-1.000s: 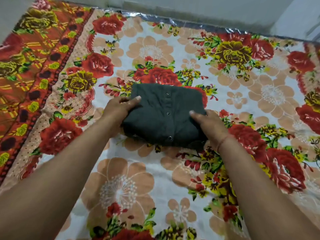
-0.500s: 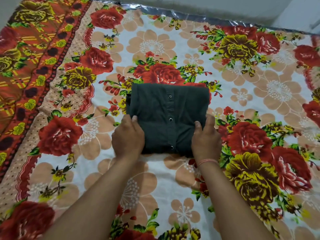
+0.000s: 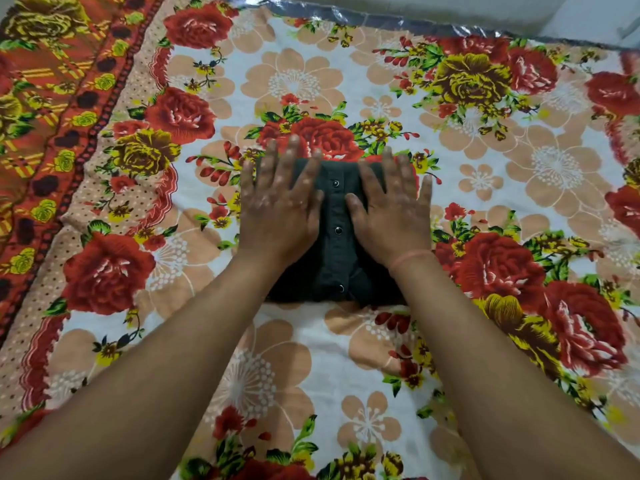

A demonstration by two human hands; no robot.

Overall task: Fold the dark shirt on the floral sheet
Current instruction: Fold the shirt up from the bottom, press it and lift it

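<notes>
The dark shirt [image 3: 336, 237] lies folded into a small rectangle in the middle of the floral sheet [image 3: 346, 341], its button placket running down the centre with three buttons showing. My left hand [image 3: 280, 202] lies flat on the shirt's left half, fingers spread and straight, fingertips reaching past the far edge. My right hand [image 3: 391, 206] presses flat on the right half in the same way. A thin pink thread circles my right wrist. Both hands cover much of the fabric and look slightly blurred.
The sheet's orange patterned border [image 3: 62, 98] runs along the left side. A shiny silver strip [image 3: 346, 15] edges the far side of the sheet, with a pale wall or floor beyond. Open sheet surrounds the shirt on all sides.
Both hands have slid from the shirt's near corners forward over its top and now lie flat with fingers spread. The shirt stays in place as a folded rectangle.
</notes>
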